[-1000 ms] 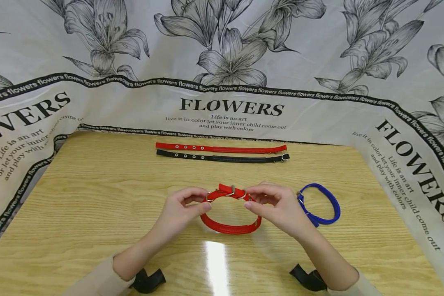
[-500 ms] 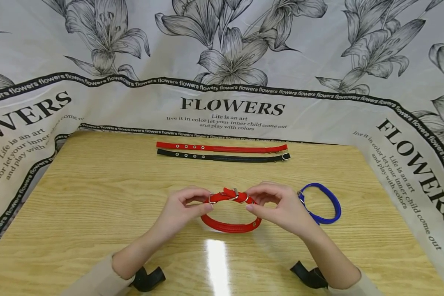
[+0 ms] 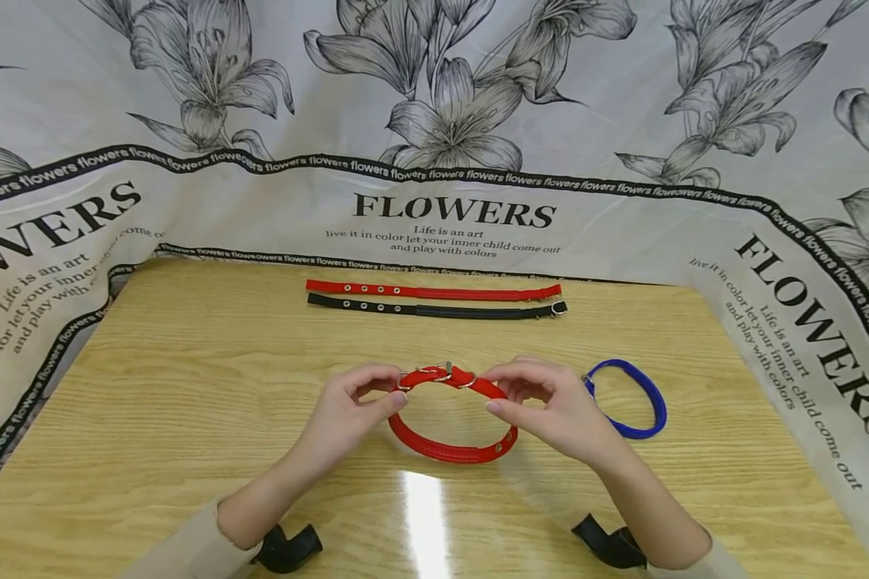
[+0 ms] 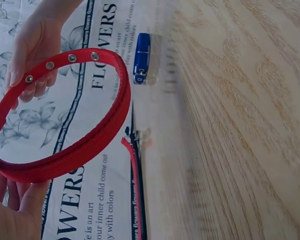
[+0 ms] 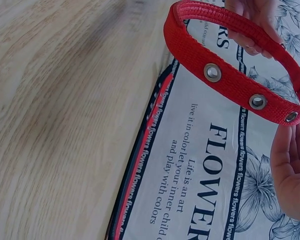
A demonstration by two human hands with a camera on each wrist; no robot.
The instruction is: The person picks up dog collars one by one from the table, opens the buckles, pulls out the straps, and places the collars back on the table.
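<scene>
"Okay, where was the red collar (image 3: pixel 456 453)?"

"Held over the middle of the worktop (image 3: pixel 188 362), already looped. Left hand (image 3: pixel 355 402) and right hand (image 3: pixel 546 402) each pinched it, thumb against fingers, either side of the buckle (image 3: pixel 445 372)."

"Progress?"

"Roughly half, I'd guess. Blue collar (image 3: pixel 655 394), toward the right edge, was looped too; red strap (image 3: pixel 471 293) and black strap (image 3: pixel 471 311) lay flat near the far edge, probably what was left. Buckle fully fastened? Couldn't tell."
</scene>
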